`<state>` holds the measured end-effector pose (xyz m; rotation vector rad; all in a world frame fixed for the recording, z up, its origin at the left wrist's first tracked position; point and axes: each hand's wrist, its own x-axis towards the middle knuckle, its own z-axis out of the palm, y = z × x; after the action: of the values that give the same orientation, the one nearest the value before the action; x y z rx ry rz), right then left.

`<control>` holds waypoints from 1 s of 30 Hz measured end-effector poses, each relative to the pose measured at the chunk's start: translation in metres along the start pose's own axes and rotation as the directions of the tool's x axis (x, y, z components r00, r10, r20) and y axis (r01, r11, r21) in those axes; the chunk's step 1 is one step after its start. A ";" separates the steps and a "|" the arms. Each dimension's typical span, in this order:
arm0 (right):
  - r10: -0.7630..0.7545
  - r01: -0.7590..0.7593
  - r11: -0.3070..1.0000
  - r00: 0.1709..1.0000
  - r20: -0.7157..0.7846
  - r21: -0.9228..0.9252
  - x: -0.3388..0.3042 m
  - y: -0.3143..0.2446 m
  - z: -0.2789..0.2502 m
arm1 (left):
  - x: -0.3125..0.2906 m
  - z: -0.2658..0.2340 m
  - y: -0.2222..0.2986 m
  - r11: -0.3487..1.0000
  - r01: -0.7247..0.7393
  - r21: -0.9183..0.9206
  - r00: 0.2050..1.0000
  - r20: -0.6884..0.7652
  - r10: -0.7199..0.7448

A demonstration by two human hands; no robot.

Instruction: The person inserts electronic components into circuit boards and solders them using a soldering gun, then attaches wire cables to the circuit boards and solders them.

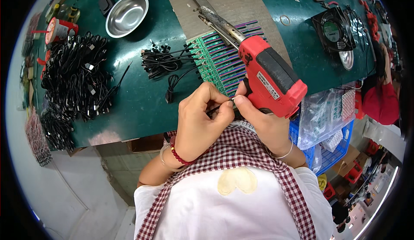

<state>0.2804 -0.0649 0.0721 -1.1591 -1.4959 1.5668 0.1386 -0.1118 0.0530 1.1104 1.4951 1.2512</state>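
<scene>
My left hand [200, 121] is closed in a pinch, with a short stretch of black cable [212, 110] at its fingers. My right hand [265, 123] meets it, thumb and forefinger pinched at the cable's thin end. Just above my right hand is a red and black gun-shaped tool [276, 78] with a metal barrel; I cannot tell whether the hand touches it. Beyond my fingertips lies a row of green circuit boards [207, 63], with multicoloured wires on their right and black cables on their left. The tool partly hides the wires.
Bundles of black cables [77, 76] are heaped at the left, beside a metal bowl [127, 15]. A brown board [267, 20] lies under the circuit boards. A black fan [332, 30] stands at right. Below it, a blue basket [332, 156] holds plastic bags. Another person's red sleeve [381, 104] shows far right.
</scene>
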 end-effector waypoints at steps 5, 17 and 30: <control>-0.020 0.021 1.000 0.998 -0.056 0.011 -0.001 -0.001 0.004 | 0.001 -0.002 -0.005 0.994 0.040 -0.099 0.998 0.043 -0.036; 0.056 -0.052 0.997 0.996 -0.063 0.056 -0.004 0.000 0.007 | -0.003 0.008 -0.004 0.946 0.157 -0.283 0.986 -0.014 -0.168; 0.061 -0.042 0.992 0.986 -0.156 0.122 -0.001 0.012 -0.014 | 0.023 -0.019 0.005 0.874 -0.138 0.465 0.980 -0.066 0.190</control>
<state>0.2948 -0.0616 0.0610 -1.2321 -1.2620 1.5363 0.1155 -0.0932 0.0590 1.5245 1.8753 1.1095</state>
